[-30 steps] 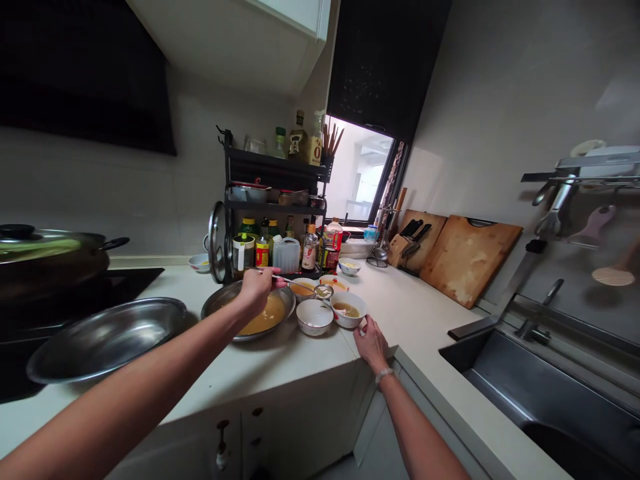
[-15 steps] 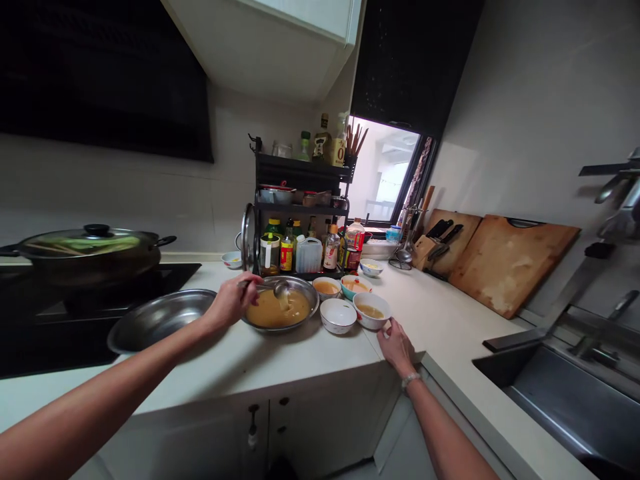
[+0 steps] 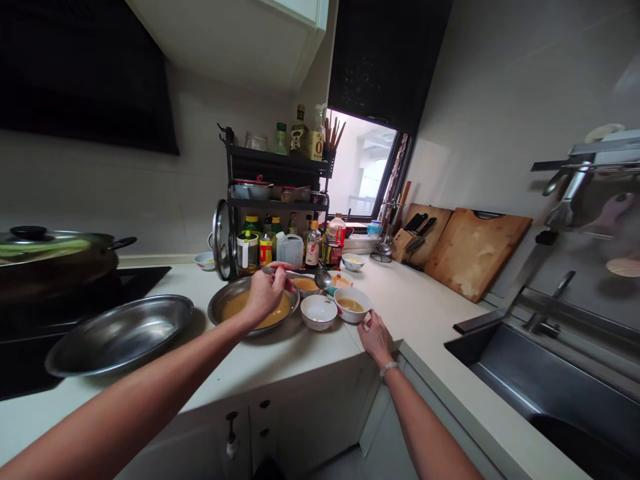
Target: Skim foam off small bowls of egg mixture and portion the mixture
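Note:
My left hand (image 3: 265,293) is closed around the handle of a metal ladle (image 3: 320,278), whose bowl hangs over the small bowls. Under that hand sits a wide steel pan of yellow-brown liquid (image 3: 231,308). A white bowl holding some of the same liquid (image 3: 352,305) stands to the right, and my right hand (image 3: 375,337) rests against its near side with the fingers curled at the rim. An empty white bowl (image 3: 319,311) stands between pan and filled bowl. Two more small bowls (image 3: 306,285) sit just behind.
An empty steel basin (image 3: 120,333) lies left of the pan, beside a lidded wok (image 3: 50,257) on the black hob. A black rack of bottles (image 3: 275,220) stands behind. Cutting boards (image 3: 473,250) and a knife block lean on the right wall; a sink (image 3: 540,387) is at right.
The ladle went from over the small bowls down into the pan's liquid, and is now lifted and carried right again above the small bowls. My right hand stayed by the filled bowl.

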Demonstrator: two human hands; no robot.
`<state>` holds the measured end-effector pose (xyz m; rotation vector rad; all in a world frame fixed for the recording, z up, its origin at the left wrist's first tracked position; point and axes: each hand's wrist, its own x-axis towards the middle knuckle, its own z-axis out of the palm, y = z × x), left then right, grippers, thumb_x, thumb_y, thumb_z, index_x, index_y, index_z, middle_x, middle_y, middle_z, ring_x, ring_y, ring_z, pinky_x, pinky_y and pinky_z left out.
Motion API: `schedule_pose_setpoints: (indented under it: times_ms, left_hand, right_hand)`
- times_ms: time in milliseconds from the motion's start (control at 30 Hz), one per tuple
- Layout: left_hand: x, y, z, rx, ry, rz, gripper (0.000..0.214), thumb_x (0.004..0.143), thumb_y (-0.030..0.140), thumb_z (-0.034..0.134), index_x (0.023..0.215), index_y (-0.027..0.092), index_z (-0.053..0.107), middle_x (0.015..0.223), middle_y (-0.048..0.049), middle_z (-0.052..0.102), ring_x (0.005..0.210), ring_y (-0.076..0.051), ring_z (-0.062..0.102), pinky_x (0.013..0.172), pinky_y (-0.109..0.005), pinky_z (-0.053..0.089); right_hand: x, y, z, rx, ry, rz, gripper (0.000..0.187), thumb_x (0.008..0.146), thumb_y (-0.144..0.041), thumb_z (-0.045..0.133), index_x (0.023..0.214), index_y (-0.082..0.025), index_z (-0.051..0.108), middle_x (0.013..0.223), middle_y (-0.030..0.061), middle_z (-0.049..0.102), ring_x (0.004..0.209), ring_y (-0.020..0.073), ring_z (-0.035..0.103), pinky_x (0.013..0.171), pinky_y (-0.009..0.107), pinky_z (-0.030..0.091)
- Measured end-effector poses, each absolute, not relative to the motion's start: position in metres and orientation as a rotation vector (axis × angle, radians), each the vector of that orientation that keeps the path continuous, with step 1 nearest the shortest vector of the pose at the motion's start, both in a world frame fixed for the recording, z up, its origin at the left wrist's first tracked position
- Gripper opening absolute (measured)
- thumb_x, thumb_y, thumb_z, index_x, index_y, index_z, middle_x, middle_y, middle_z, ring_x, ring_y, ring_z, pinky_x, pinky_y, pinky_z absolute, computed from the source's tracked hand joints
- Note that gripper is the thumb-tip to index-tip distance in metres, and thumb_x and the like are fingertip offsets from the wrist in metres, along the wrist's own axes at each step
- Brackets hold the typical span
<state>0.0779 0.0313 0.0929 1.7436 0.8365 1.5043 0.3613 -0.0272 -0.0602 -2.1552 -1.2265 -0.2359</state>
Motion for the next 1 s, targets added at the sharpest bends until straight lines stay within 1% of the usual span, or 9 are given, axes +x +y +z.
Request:
schedule_pose_setpoints:
  times_ms: [133, 267, 333, 433, 500, 633, 733, 867, 1000]
  left_hand:
    - [0.127, 0.029, 0.077, 1.947, 0.756, 1.388, 0.027, 0.086, 0.029, 0.039, 0.091, 0.014, 0.060, 0.055, -0.0011, 0.063, 0.050, -0.015, 0.064, 0.050, -0.023, 0.047]
    - [0.159, 0.026, 0.058, 2.271, 0.589, 1.263, 0.024, 0.086, 0.024, 0.039, 0.088, 0.015, 0.061, 0.070, -0.0041, 0.067, 0.049, -0.011, 0.062, 0.053, -0.022, 0.047]
    - [0.168, 0.027, 0.052, 2.299, 0.582, 1.189, 0.023, 0.086, 0.022, 0.039, 0.087, 0.015, 0.061, 0.072, -0.0047, 0.068, 0.048, -0.011, 0.062, 0.052, -0.022, 0.046]
    - [0.175, 0.034, 0.049, 2.140, 0.759, 1.126, 0.024, 0.085, 0.021, 0.039, 0.085, 0.014, 0.062, 0.057, -0.0016, 0.064, 0.050, -0.014, 0.065, 0.055, -0.023, 0.048]
    - [0.177, 0.042, 0.049, 1.961, 0.895, 1.127, 0.024, 0.084, 0.020, 0.040, 0.085, 0.013, 0.063, 0.050, -0.0002, 0.062, 0.051, -0.015, 0.066, 0.055, -0.024, 0.049]
    - [0.174, 0.054, 0.052, 1.594, 1.019, 1.174, 0.025, 0.082, 0.018, 0.039, 0.088, 0.012, 0.063, 0.053, -0.0013, 0.064, 0.049, -0.016, 0.065, 0.049, -0.024, 0.048]
    - [0.170, 0.056, 0.056, 1.429, 1.000, 1.229, 0.023, 0.081, 0.017, 0.040, 0.084, 0.012, 0.062, 0.052, -0.0014, 0.063, 0.047, -0.016, 0.064, 0.049, -0.024, 0.049]
    - [0.162, 0.056, 0.063, 1.299, 0.946, 1.259, 0.019, 0.079, 0.016, 0.042, 0.078, 0.013, 0.061, 0.049, -0.0006, 0.061, 0.046, -0.015, 0.063, 0.049, -0.024, 0.050]
    - [0.148, 0.056, 0.075, 1.143, 0.924, 1.316, 0.017, 0.075, 0.010, 0.043, 0.076, 0.012, 0.060, 0.047, -0.0002, 0.060, 0.042, -0.013, 0.060, 0.048, -0.025, 0.050]
  right_hand:
    - [0.361, -0.028, -0.061, -2.149, -1.223, -0.225, 0.042, 0.081, -0.025, 0.053, 0.122, -0.017, 0.050, 0.098, 0.0052, 0.062, 0.083, 0.0179, 0.058, 0.064, 0.026, 0.035]
    - [0.362, -0.028, -0.062, -2.129, -1.236, -0.220, 0.044, 0.081, -0.024, 0.052, 0.124, -0.016, 0.048, 0.097, 0.0054, 0.062, 0.083, 0.0179, 0.058, 0.066, 0.026, 0.036]
    - [0.363, -0.027, -0.063, -2.121, -1.243, -0.218, 0.044, 0.082, -0.024, 0.052, 0.125, -0.016, 0.048, 0.097, 0.0054, 0.062, 0.084, 0.0177, 0.058, 0.067, 0.026, 0.037]
    - [0.363, -0.027, -0.063, -2.130, -1.226, -0.214, 0.046, 0.081, -0.024, 0.052, 0.126, -0.016, 0.047, 0.099, 0.0054, 0.062, 0.085, 0.0179, 0.059, 0.068, 0.026, 0.038]
    - [0.362, -0.028, -0.062, -2.138, -1.214, -0.214, 0.046, 0.081, -0.024, 0.052, 0.126, -0.017, 0.047, 0.102, 0.0058, 0.062, 0.086, 0.0181, 0.059, 0.068, 0.026, 0.038]
    - [0.360, -0.029, -0.061, -2.157, -1.201, -0.209, 0.046, 0.082, -0.025, 0.052, 0.127, -0.018, 0.047, 0.108, 0.0070, 0.061, 0.089, 0.0180, 0.059, 0.070, 0.026, 0.039]
    - [0.360, -0.029, -0.061, -2.161, -1.194, -0.212, 0.046, 0.081, -0.025, 0.052, 0.127, -0.017, 0.047, 0.110, 0.0074, 0.061, 0.089, 0.0180, 0.059, 0.070, 0.026, 0.038]
    - [0.361, -0.028, -0.061, -2.142, -1.201, -0.220, 0.045, 0.082, -0.025, 0.052, 0.126, -0.017, 0.047, 0.103, 0.0066, 0.061, 0.087, 0.0177, 0.059, 0.068, 0.025, 0.038]
    - [0.360, -0.029, -0.059, -2.167, -1.197, -0.201, 0.044, 0.082, -0.026, 0.052, 0.126, -0.019, 0.048, 0.101, 0.0054, 0.062, 0.086, 0.0173, 0.059, 0.068, 0.025, 0.038]
